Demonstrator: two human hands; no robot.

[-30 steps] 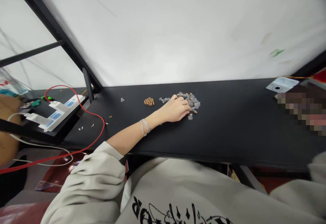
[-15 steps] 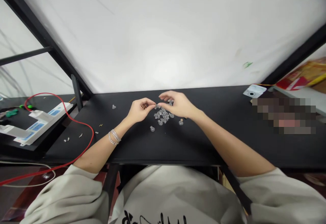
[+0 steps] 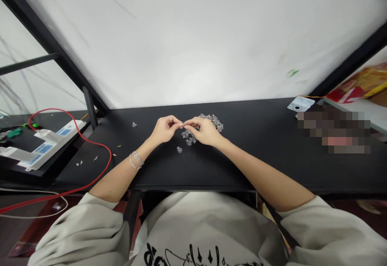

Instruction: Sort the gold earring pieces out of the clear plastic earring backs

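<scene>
My left hand (image 3: 163, 130) and my right hand (image 3: 208, 131) meet fingertip to fingertip over the desk. Both are closed in a pinch on one small clear piece (image 3: 184, 125), mostly hidden by the fingers; it resembles the clear suction cups around it. A pile of small clear suction cups (image 3: 189, 141) lies under and behind my right hand, which covers part of it. One loose suction cup (image 3: 179, 150) rests in front of the pile, and another (image 3: 134, 125) sits off to the left.
A black desk (image 3: 242, 169) stands against a white wall (image 3: 193, 48). On the left are a white power strip (image 3: 54, 143), a red cable (image 3: 110, 157) and several tiny scraps (image 3: 96, 158). A light blue camera-like device (image 3: 300, 104) lies at the right, near a blurred patch.
My right hand has moved left and its fingers have closed against my left fingertips. More of the pile behind it now shows. The left hand has barely moved; the view has shifted slightly.
</scene>
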